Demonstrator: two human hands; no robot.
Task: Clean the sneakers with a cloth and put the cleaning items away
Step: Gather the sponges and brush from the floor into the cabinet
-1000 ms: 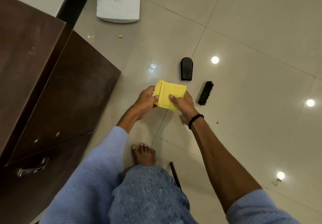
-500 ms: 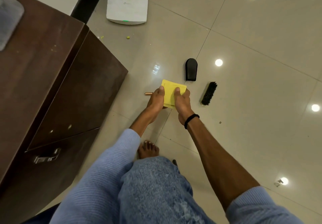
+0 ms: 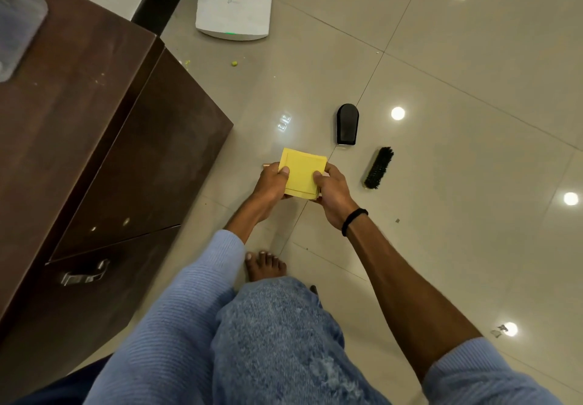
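A yellow cloth [image 3: 302,171], folded into a small square, is held above the tiled floor between both hands. My left hand [image 3: 272,183] pinches its left edge with the thumb on top. My right hand [image 3: 332,188], with a black band on the wrist, pinches its right edge the same way. A black shoe brush [image 3: 378,168] lies on the floor just right of my right hand. A black polish applicator [image 3: 347,124] lies beyond the cloth. No sneakers are in view.
A dark brown wooden cabinet [image 3: 104,139] with a metal drawer handle [image 3: 83,273] stands at the left. A white router [image 3: 234,5] sits on the floor at the back. My bare foot [image 3: 266,266] and jeans-clad knee are below the hands.
The cloth has been folded smaller and squared up between both thumbs. The view has shifted, so the cabinet fills more of the left side.
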